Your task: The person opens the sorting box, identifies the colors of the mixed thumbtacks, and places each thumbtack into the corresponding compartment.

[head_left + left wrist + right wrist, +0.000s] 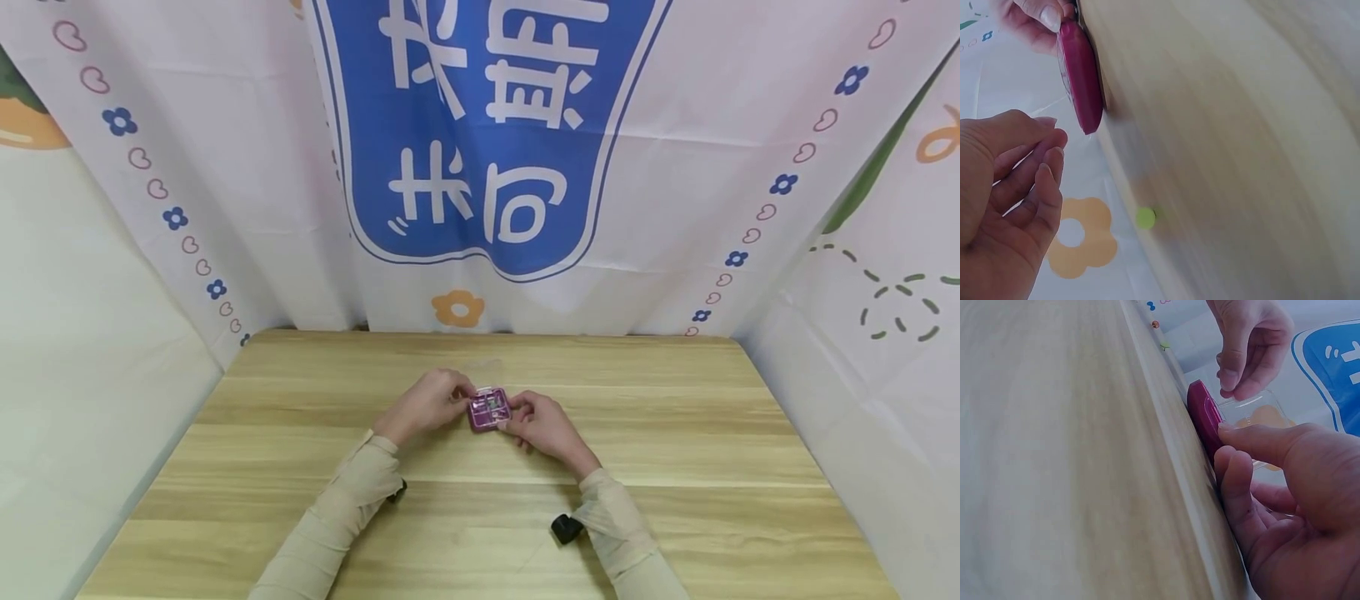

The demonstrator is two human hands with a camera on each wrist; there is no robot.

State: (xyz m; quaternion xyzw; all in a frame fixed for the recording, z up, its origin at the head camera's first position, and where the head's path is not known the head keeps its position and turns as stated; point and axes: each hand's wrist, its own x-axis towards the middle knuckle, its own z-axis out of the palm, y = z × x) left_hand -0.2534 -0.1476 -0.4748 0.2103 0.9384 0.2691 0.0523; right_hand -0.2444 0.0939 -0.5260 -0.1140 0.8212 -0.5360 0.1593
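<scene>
A small magenta pill box (490, 409) with divided compartments lies on the wooden table, some tiny pale and greenish pieces inside. Its clear lid (1270, 400) stands open on the far side. My right hand (546, 427) grips the box's right edge, thumb (1254, 439) on the rim and fingers curled against the side. At the upper left corner of the box is my left hand (431, 404). In the left wrist view its thumb and fingertips (1054, 139) come together just off the box; whether something tiny is between them cannot be made out.
The wooden table (450, 533) ends at a white printed curtain (660, 208) behind the hands. A round green spot (1145, 217) shows at the table's edge in the left wrist view. Black wrist devices (566, 528) hang beside the taped sleeves.
</scene>
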